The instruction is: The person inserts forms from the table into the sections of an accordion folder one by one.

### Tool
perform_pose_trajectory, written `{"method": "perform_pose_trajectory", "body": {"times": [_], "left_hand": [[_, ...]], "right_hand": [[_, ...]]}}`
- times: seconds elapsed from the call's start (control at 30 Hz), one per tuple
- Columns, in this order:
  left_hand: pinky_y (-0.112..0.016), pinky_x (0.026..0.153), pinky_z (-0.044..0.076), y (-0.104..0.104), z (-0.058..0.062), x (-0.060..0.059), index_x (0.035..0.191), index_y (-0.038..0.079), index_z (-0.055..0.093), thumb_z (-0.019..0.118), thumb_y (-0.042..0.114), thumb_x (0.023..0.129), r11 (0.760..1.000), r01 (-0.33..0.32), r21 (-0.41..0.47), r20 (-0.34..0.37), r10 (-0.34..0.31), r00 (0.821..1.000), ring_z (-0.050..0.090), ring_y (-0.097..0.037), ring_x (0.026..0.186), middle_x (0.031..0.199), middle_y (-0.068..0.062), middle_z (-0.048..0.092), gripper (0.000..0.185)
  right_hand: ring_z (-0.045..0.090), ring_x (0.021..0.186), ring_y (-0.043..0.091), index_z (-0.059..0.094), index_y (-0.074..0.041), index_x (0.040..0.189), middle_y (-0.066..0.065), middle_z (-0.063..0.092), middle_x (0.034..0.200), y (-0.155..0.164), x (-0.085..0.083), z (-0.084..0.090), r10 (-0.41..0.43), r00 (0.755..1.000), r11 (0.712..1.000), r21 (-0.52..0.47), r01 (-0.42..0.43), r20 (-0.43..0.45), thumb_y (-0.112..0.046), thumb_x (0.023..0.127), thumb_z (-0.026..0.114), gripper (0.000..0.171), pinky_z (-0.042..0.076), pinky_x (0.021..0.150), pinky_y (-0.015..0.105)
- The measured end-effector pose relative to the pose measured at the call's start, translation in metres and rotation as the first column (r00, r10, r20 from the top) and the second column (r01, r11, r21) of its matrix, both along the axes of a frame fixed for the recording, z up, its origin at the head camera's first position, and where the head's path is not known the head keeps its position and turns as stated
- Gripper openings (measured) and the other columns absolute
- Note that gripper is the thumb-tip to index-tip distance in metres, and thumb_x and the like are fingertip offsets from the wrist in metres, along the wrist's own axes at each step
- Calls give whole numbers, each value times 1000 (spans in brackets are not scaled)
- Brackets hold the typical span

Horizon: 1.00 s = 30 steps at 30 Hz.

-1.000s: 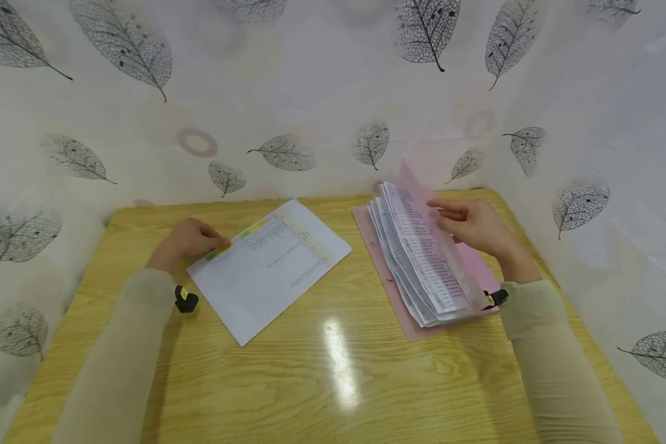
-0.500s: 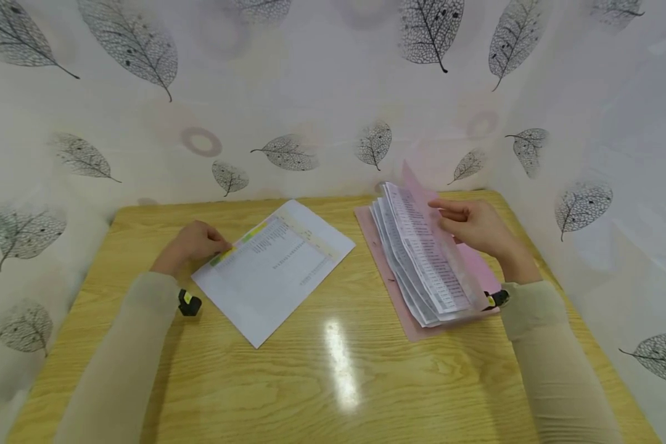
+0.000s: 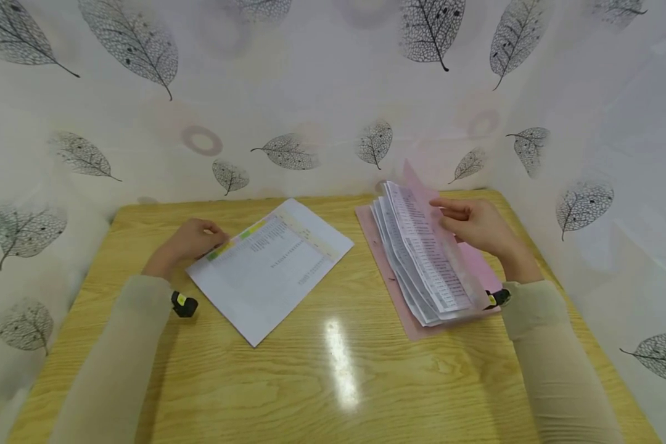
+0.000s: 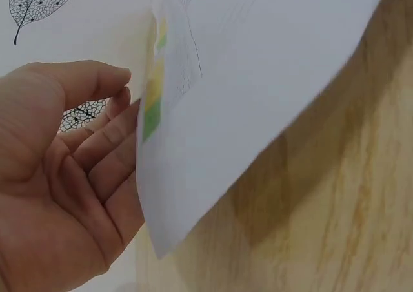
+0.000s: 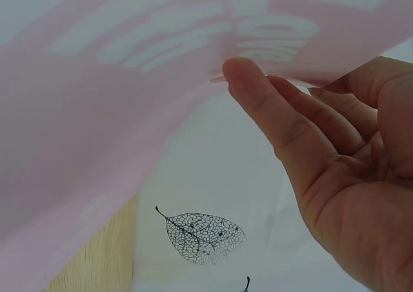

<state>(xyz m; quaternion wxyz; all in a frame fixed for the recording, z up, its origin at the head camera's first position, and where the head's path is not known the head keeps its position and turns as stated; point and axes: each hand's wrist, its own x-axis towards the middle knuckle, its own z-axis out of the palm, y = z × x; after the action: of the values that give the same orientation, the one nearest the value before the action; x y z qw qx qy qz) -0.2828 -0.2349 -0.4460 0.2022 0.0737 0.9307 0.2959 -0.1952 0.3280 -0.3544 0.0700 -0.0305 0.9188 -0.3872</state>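
Paper work fills a wooden table (image 3: 333,382). At nine o'clock the left hand (image 3: 189,242) pinches the near corner of a white printed sheet (image 3: 272,265), thumb above and fingers (image 4: 106,143) below, lifting that edge by its green and yellow marks. At three o'clock the right hand (image 3: 477,225), fingers nearly straight, props the translucent pink cover (image 5: 129,98) of a pink folder (image 3: 391,290) up off a fanned stack of printed pages (image 3: 422,265).
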Motion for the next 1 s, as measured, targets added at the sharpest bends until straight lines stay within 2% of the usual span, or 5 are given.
{"method": "perform_pose_trajectory", "body": {"times": [0.23, 0.47, 0.63, 0.8, 1.0], "left_hand": [[-27, 77, 53, 7, -6, 7, 141, 2, 62, 59, 45, 107, 997, 18, 79, 113, -27, 993, 63, -19, 93, 128, -18, 67, 54], [-31, 73, 61, 12, -7, 15, 127, -4, 69, 65, 26, 106, 982, 37, 187, 219, -79, 973, 70, -15, 82, 104, -11, 77, 37], [-33, 73, 63, 16, -8, 21, 122, -4, 70, 63, 35, 107, 975, 32, 221, 271, -93, 958, 73, -17, 81, 100, -8, 77, 42], [-30, 69, 59, 23, -16, 27, 111, 1, 72, 68, 40, 104, 971, 23, 237, 273, -90, 958, 69, -15, 75, 89, -1, 74, 40], [-28, 68, 59, 34, -22, 39, 121, -2, 67, 69, 31, 104, 950, 0, 312, 289, -94, 953, 69, -14, 77, 95, -4, 74, 37]], "right_hand": [[63, 106, -9, 60, -8, 149, 24, 62, 143, 0, 1, 1, 1, 1000, 1000, -7, -1, -7, -17, 103, 64, 47, 61, 69, 21], [64, 130, 34, 59, -9, 150, 26, 61, 145, 0, 2, 1, 9, 1000, 1000, 4, -9, -2, -15, 103, 62, 48, 62, 72, 21], [60, 133, 39, 58, -9, 151, 26, 60, 145, 1, 2, 2, 12, 1000, 1000, -3, -12, 1, -16, 103, 62, 48, 62, 72, 21], [64, 129, 31, 60, -11, 150, 24, 62, 144, 0, 1, 2, 10, 1000, 1000, 5, -10, 0, -17, 103, 63, 47, 62, 72, 21], [66, 111, -1, 59, -11, 151, 23, 62, 144, 3, 1, 2, 9, 1000, 1000, -5, -9, 1, -19, 104, 62, 48, 62, 72, 22]]}}
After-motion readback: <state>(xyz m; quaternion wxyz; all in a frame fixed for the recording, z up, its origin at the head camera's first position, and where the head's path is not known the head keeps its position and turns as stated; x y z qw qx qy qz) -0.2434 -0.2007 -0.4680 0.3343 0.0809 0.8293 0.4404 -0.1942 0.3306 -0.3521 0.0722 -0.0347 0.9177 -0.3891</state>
